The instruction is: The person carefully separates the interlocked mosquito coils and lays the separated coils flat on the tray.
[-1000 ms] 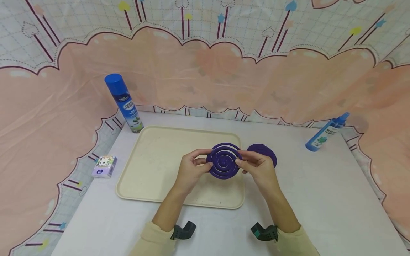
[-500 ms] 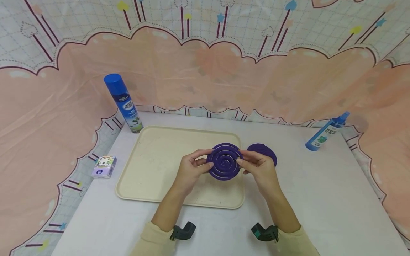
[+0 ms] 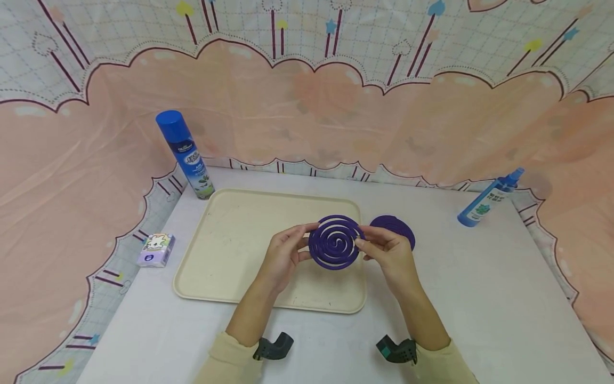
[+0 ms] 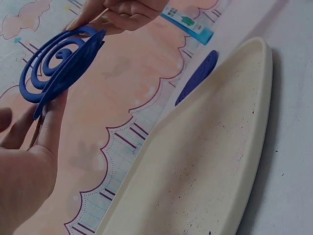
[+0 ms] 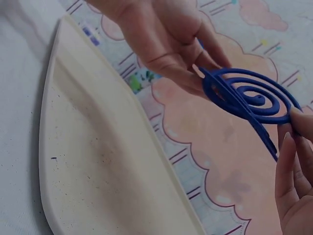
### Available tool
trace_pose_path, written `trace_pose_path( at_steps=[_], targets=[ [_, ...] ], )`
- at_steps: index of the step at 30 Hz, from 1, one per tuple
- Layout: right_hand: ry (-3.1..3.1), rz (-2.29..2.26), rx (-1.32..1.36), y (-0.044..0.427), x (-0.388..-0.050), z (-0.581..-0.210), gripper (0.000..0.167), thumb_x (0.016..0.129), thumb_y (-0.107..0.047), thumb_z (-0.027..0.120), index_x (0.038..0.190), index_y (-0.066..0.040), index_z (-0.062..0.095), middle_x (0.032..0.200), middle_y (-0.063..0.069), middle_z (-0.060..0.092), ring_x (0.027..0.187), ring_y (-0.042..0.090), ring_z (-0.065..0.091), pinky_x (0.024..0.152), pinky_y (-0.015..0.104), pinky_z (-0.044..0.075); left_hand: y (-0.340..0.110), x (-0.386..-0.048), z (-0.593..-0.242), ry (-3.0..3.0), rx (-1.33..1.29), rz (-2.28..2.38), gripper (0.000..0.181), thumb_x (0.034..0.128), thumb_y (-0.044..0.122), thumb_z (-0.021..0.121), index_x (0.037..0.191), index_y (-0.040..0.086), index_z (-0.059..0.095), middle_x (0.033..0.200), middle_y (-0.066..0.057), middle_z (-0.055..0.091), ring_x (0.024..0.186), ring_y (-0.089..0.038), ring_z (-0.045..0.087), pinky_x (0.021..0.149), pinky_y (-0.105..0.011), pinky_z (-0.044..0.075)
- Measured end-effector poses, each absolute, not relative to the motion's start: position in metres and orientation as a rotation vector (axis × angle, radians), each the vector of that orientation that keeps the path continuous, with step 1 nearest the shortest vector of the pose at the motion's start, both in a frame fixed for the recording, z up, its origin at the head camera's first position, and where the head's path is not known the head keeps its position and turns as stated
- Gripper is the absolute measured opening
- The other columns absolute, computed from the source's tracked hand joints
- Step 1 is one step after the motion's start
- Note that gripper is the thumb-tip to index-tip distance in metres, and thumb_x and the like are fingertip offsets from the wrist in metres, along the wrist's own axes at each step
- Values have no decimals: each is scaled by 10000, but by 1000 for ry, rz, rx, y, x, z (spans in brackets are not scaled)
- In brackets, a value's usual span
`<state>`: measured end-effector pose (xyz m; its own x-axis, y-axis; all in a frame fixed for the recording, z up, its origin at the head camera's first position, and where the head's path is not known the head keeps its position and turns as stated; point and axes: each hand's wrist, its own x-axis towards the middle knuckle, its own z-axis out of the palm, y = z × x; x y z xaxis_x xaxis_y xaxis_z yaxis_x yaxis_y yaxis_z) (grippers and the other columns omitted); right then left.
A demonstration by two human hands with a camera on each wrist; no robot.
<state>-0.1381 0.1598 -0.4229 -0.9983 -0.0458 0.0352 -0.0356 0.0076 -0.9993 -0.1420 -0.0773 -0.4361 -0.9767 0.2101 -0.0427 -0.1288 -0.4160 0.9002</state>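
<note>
A purple-blue mosquito coil (image 3: 337,244) is held up above the right part of a cream tray (image 3: 225,245). My right hand (image 3: 390,253) pinches its right edge between thumb and fingers. At the opposite edge, the fingers of my left hand (image 3: 280,258) touch the coil, and in the left wrist view that thumb stands away from it. Both wrist views show two spiral layers of the coil (image 4: 58,68) partly spread apart. Another dark purple coil (image 3: 395,224) lies on the table right of the tray, partly hidden by my right hand.
A blue aerosol can (image 3: 187,154) stands at the tray's back left corner. Left of the tray sits a small lilac-and-white box (image 3: 156,250). A blue spray bottle (image 3: 489,199) stands at the right back. Dark crumbs speckle the tray.
My left thumb has come off the coil's face, while the left fingers stay at its edge. The gaps between its rings narrowed, then widened again. My right hand keeps its pinch.
</note>
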Motion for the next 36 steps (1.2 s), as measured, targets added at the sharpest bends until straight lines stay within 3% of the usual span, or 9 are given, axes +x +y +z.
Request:
trace_pose_path(
  at_steps=[10, 13, 16, 22, 29, 36],
  targets=[
    [2217, -2178, -111, 161, -137, -423, 267, 893, -18, 752, 1160, -28, 740, 857, -124, 743, 716, 33, 679, 616, 203, 585, -80, -148, -444, 1707, 53, 2441, 248, 952, -59, 620, 1184, -128, 672, 951, 68, 774, 785, -51, 732, 729, -221, 636],
    [2230, -2134, -186, 163, -137, -424, 274, 889, 6, 745, 1163, 22, 727, 866, -144, 746, 695, 22, 659, 623, 198, 583, -86, -149, -444, 1750, 93, 2388, 174, 918, -87, 639, 1030, -2, 741, 926, 54, 742, 779, -69, 729, 737, -243, 642],
    [2260, -2082, -283, 164, -137, -424, 306, 889, 25, 736, 1181, 101, 686, 890, -164, 749, 684, 21, 646, 638, 194, 586, -91, -150, -442, 1786, 133, 2322, 233, 884, -127, 647, 949, 90, 705, 904, 52, 718, 763, -65, 725, 736, -244, 642],
    [2287, -2055, -322, 164, -137, -423, 321, 902, 20, 724, 1202, 122, 669, 898, -171, 748, 727, 23, 698, 696, 205, 625, -94, -151, -436, 1816, 215, 2240, 260, 841, -185, 654, 942, 52, 622, 876, 70, 743, 751, -50, 739, 714, -226, 636],
    [2260, -2055, -230, 161, -139, -423, 354, 930, -61, 728, 1242, 95, 664, 885, -127, 746, 792, 43, 738, 725, 280, 652, -94, -149, -437, 1815, 212, 2281, 228, 847, -199, 635, 899, 22, 662, 852, 82, 748, 769, -64, 754, 723, -247, 646],
    [2249, -2085, -180, 161, -138, -424, 366, 931, -61, 728, 1258, 85, 657, 889, -119, 738, 783, 42, 731, 703, 278, 651, -93, -146, -437, 1820, 187, 2302, 229, 856, -185, 627, 888, 40, 650, 857, 79, 757, 772, -62, 754, 732, -249, 647]
  ],
)
